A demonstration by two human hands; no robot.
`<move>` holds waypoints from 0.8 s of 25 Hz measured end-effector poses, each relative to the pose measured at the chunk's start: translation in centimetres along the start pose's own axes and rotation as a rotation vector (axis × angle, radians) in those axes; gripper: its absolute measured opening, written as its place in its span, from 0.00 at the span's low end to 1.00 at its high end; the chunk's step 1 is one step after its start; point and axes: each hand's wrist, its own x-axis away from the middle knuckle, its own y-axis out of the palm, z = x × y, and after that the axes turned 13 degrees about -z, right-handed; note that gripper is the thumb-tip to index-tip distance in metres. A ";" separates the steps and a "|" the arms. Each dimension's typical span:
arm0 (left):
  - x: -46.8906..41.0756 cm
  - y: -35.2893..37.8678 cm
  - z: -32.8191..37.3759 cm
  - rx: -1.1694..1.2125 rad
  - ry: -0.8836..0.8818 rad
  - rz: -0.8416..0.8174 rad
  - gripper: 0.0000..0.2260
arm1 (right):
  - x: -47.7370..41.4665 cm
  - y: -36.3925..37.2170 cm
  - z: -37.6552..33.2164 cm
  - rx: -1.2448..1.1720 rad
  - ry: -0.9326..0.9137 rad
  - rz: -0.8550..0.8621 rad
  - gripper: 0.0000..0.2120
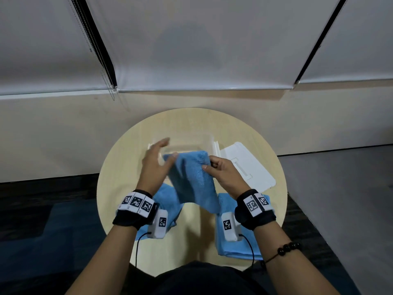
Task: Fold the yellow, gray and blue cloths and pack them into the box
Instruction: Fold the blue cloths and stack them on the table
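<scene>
My right hand (214,170) pinched the blue cloth (191,179), held up by the box (215,147). My left hand (156,165) was open beside it. One pinch might slip, and the fold could flop open.

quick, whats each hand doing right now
Left hand: open, fingers straight, thumb touching the blue cloth.
Right hand: grip closed, pinching the blue cloth's top corner.
</scene>
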 end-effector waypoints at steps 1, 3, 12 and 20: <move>0.1 0.6 0.5 -0.078 0.051 -0.129 0.20 | 0.0 0.0 -0.2 0.081 0.010 -0.017 0.10; 0.1 1.8 1.4 -0.154 0.106 -0.249 0.19 | -0.1 0.1 -0.5 0.216 0.006 -0.051 0.08; -0.6 1.8 3.1 -0.053 0.156 -0.056 0.01 | 2.2 -2.9 1.3 0.578 0.218 -0.079 0.10; 0.1 4.2 3.8 -0.163 0.092 -0.053 0.09 | 4.5 -5.0 1.3 -0.050 0.026 0.427 0.04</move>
